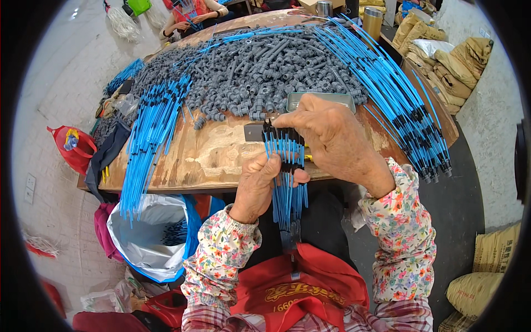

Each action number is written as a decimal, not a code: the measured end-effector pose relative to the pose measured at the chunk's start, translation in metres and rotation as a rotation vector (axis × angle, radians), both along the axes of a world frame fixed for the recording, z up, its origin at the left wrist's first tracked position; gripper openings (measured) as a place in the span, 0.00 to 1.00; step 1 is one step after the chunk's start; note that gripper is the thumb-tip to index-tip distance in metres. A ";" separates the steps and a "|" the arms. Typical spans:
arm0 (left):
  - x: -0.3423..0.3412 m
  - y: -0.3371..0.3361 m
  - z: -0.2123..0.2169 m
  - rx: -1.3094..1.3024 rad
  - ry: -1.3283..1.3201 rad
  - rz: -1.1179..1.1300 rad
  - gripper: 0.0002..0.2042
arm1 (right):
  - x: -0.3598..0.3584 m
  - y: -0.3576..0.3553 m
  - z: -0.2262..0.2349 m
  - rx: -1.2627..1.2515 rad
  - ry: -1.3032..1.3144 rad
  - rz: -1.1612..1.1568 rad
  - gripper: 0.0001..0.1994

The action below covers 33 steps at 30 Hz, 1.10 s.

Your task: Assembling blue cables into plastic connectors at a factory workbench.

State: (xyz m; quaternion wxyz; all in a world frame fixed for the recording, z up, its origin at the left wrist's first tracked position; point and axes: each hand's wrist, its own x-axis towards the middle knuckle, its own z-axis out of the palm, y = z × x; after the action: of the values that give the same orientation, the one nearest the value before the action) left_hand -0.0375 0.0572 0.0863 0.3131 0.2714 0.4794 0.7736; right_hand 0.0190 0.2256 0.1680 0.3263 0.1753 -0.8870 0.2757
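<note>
In front of me, at the table's near edge, my left hand [260, 180] is wrapped round a bundle of thin blue tubes with black fittings [285, 191]. The bundle stands roughly upright, its lower ends hanging above my lap. My right hand [332, 133] is bent over the top of the bundle, thumb and fingers drawn together at the black fittings; whether it grips one of them is hidden by the hand. Just behind the bundle lies a small grey block [253, 132]. An open shallow metal tin [345, 100] sits beyond my right hand.
Grey plastic pipe fittings [265, 72] are heaped across the wooden table [215, 157]. More blue tubes lie at left [155, 122] and right [387, 88]. Below the left edge stands a silver-lined bag [146, 235]. Another person's hands [191, 22] work at the far side.
</note>
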 end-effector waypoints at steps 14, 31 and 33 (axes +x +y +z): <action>-0.001 -0.001 0.000 -0.006 0.038 -0.023 0.18 | -0.001 -0.003 0.001 0.064 0.020 -0.024 0.07; -0.005 -0.004 0.004 -0.034 -0.003 -0.091 0.21 | -0.009 -0.001 0.000 0.002 0.073 0.056 0.05; -0.007 -0.005 0.003 -0.029 -0.003 -0.110 0.21 | -0.010 -0.002 0.000 0.010 0.091 0.052 0.05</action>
State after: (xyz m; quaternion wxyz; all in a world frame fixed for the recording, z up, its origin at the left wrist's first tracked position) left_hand -0.0444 0.0525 0.0892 0.3598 0.2914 0.4745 0.7486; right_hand 0.0095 0.2239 0.1677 0.3581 0.2122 -0.8678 0.2715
